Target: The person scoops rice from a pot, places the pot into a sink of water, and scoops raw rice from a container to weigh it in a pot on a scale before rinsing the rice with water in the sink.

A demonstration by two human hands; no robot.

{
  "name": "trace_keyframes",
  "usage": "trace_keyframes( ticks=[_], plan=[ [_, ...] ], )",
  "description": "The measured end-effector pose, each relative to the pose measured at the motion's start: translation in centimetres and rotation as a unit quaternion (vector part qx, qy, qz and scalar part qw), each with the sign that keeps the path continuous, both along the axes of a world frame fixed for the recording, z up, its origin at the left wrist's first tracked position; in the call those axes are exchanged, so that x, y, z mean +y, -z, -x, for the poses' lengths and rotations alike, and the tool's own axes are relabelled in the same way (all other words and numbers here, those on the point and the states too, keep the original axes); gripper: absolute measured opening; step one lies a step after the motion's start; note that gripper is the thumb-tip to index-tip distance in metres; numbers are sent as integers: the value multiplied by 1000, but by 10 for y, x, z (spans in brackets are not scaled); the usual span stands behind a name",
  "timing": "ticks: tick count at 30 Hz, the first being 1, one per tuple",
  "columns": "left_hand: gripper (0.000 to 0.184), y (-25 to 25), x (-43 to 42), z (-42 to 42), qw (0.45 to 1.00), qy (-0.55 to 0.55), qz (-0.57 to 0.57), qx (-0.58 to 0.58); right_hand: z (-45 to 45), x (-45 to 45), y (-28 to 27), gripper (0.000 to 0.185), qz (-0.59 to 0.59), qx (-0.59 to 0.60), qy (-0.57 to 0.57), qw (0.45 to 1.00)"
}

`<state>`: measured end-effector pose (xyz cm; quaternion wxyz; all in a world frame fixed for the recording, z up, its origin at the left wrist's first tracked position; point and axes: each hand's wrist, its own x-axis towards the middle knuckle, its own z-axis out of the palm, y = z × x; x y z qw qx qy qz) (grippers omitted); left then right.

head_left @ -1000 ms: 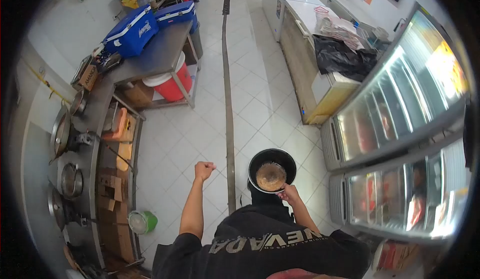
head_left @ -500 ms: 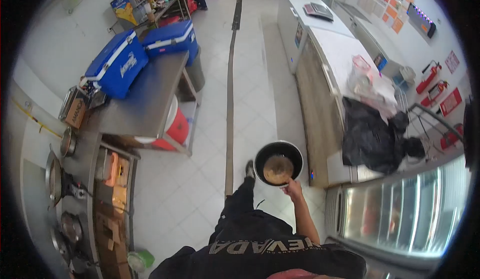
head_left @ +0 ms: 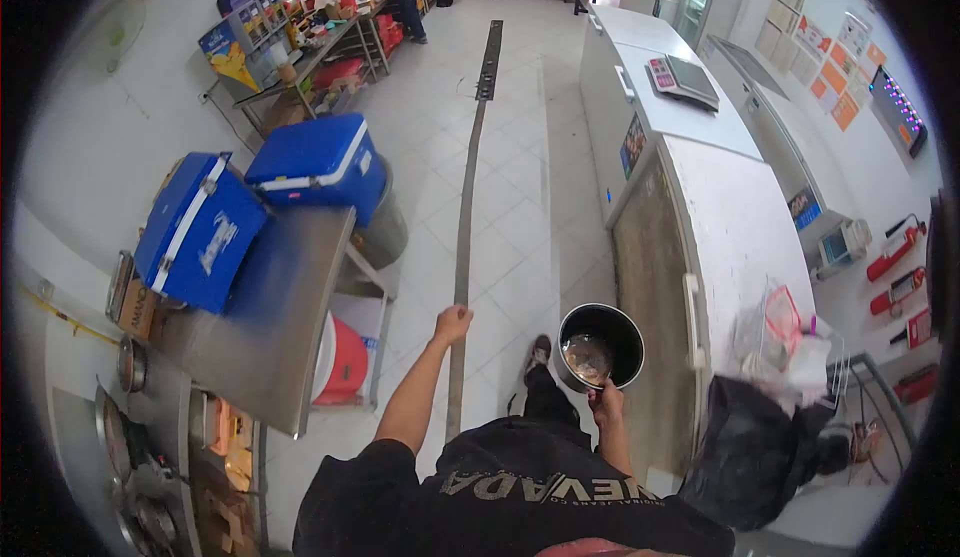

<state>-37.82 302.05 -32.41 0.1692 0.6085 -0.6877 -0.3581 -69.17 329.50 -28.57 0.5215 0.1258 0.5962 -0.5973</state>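
Note:
My right hand point(head_left: 607, 400) grips the near rim or handle of a round dark pot point(head_left: 627, 342), held out in front of me at the right. Some brownish, shiny contents point(head_left: 587, 359) show at the bottom of the pot; what they are I cannot make out. My left hand point(head_left: 453, 324) hangs in the air over the floor strip, its fingers curled, and nothing shows in it. One shoe point(head_left: 538, 352) of mine is on the tiles, left of the pot.
To the left, blue coolers point(head_left: 310, 147) rest on a metal table point(head_left: 292, 357), with a red bucket point(head_left: 346, 359) below. White chest freezers point(head_left: 735, 197) line the right, bearing a scale point(head_left: 684, 81). A black bag point(head_left: 745, 447) lies near right. People stand far off point(head_left: 408, 2).
The view has moved forward along the floor, past the glass-door fridges. My left hand, out of sight half a second ago, is in view again. The pot stays in my right hand.

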Motion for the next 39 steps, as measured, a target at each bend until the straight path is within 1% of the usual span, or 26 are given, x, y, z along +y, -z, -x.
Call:
trace_keyframes(
  ticks=[2,3,4,6,7,8,9,10,11,13,15,17,20,23,25,27,29,30,31,32,33,35,36,37,38,39],
  plan=[
    [32,-39,-66,47,998,-13,26,57,43,-71,12,18,-11,-9,8,1000],
    [30,-47,-96,69,996,-16,34,83,60,-108,20,18,-3,1,7,1000],
    [28,-23,-122,78,991,-18,49,124,81,-148,23,18,5,13,13,1000],
    [30,-4,-154,93,996,-36,-46,70,122,-224,9,18,24,34,33,999],
    [34,29,-161,87,998,-21,-50,35,141,-264,-5,18,35,41,35,998],
    [40,31,-160,85,990,6,-141,-32,160,-299,-22,17,28,45,14,998],
    [49,58,-159,75,974,78,-175,-122,181,-337,-41,17,24,52,-10,998],
    [56,129,-151,48,961,200,-81,-176,200,-375,-53,17,34,64,3,997],
    [55,135,-136,34,944,197,-166,-205,220,-412,-60,18,43,75,13,996],
    [53,123,-127,29,915,75,-341,-204,265,-487,-66,21,36,106,13,994],
    [50,123,-146,36,888,8,-412,-205,312,-555,-86,21,62,119,26,991],
    [48,126,-190,56,872,-12,-442,-210,365,-626,-92,22,115,129,52,984],
    [44,141,-290,94,870,22,-445,-213,444,-727,-119,24,110,181,121,970],
    [41,152,-419,142,882,96,-412,-205,531,-819,-142,24,142,204,214,945],
    [39,162,-518,185,892,165,-370,-201,598,-874,-148,27,131,224,255,931],
    [36,176,-633,237,898,248,-296,-211,651,-913,-159,27,143,242,261,924],
    [34,190,-784,303,910,302,-174,-227,700,-948,-160,27,109,276,309,903],
    [33,171,-853,340,938,258,-107,-206,720,-960,-157,27,90,292,333,892],
    [32,157,-920,380,982,120,-108,-99,738,-966,-154,27,66,295,332,893],
    [31,138,-987,419,987,88,-119,-67,756,-969,-152,27,43,297,331,895],
    [23,103,-1040,451,985,108,-130,41,772,-972,-148,28,20,297,328,896],
    [15,10,-1097,526,977,112,-99,151,790,-974,-140,30,5,329,364,872],
    [15,-23,-1113,552,974,99,-92,179,794,-972,-140,38,-20,337,372,865],
    [16,-50,-1126,578,971,87,-90,206,796,-970,-146,38,-22,332,367,869],
    [17,-59,-1138,604,966,78,-91,229,792,-963,-155,38,-26,325,364,873],
    [19,-51,-1151,618,964,102,-99,223,785,-956,-155,39,-32,315,364,876]
  ],
)
